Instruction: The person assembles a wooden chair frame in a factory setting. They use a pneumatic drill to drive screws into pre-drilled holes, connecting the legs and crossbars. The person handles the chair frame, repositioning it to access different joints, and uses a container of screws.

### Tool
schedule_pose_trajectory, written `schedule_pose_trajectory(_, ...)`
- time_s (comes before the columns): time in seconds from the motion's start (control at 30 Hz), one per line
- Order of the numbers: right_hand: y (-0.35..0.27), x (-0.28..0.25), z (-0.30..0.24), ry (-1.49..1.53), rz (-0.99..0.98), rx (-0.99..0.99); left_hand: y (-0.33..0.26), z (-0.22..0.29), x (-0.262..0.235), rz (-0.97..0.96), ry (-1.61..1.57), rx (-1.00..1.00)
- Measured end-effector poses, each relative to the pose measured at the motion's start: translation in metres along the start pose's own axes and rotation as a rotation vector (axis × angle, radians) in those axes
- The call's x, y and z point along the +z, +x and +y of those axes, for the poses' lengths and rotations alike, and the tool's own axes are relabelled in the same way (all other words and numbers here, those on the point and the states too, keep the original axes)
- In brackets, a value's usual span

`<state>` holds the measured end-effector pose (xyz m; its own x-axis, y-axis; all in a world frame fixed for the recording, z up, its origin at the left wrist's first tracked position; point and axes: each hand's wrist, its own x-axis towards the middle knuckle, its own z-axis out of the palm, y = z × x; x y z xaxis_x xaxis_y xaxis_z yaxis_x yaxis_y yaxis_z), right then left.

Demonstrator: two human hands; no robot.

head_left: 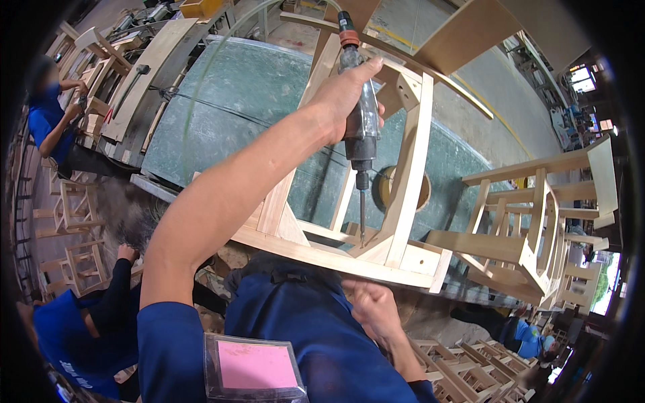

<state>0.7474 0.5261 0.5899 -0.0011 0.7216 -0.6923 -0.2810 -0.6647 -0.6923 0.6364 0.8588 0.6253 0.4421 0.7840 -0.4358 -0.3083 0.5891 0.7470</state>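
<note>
My left hand (342, 101) is wrapped round a dark air screwdriver (363, 121), which points downward. Its long bit meets a corner block (369, 247) inside a pale wooden chair frame (336, 258). The frame lies on a green-topped bench (235, 101), its curved front rail toward my body. Just below that rail, my right hand (376, 309) is closed with the fingers curled; whatever may be in them is hidden. Behind the bit, a round roll or ring (424, 191) rests on the bench, partly covered by a frame leg.
More wooden chair frames (537, 235) stand at the right, and several are stacked (470, 369) at lower right. A pale hose (195, 87) arches from the screwdriver over the bench. Co-workers in blue (50, 127) (67, 336) are at the left; another person (527, 339) is at lower right.
</note>
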Motion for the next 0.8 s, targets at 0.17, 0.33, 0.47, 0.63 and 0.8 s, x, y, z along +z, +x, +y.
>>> schedule_pose_trajectory(0.17, 0.033, 0.018, 0.029, 0.569, 0.191, -0.255, 0.004, -0.001, -0.006, 0.011, 0.009, -0.010)
schedule_pose_trajectory(0.33, 0.049, 0.013, 0.041, 0.652, 0.048, -0.351, 0.005, -0.002, -0.005, 0.024, -0.014, -0.002)
schedule_pose_trajectory(0.47, 0.059, 0.014, 0.042, 0.594, 0.078, -0.382, 0.008, -0.003, -0.004, 0.035, -0.040, -0.023)
schedule_pose_trajectory(0.63, 0.068, 0.005, 0.056, 0.522, 0.177, -0.403, 0.008, -0.004, -0.002, 0.047, -0.056, -0.036)
schedule_pose_trajectory(0.8, 0.068, 0.007, 0.060, 0.557, 0.171, -0.367, 0.012, -0.006, -0.005, 0.030, -0.049, -0.070)
